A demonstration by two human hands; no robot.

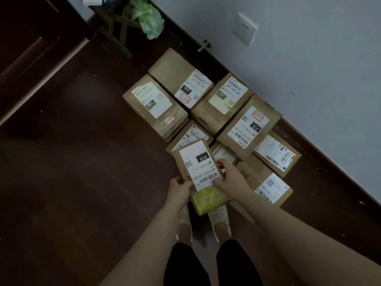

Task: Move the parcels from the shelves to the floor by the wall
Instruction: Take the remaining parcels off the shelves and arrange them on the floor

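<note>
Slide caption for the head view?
Left hand and right hand hold a labelled brown cardboard parcel over cardboard boxes by the white wall.

Dim room: dark wooden floor (72, 162), pale wall (309, 58), socket (245, 28).

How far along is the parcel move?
Done: several labelled cardboard parcels lie on the floor by the wall. In hand: left-hand grip and right-hand grip hold a small parcel labelled 010, a yellow packet beneath it. Left: set these down; shelves are out of view, so the remainder is unknown.

White wall socket (245, 28), crumpled green bag (149, 19), dark door (31, 38)
</note>
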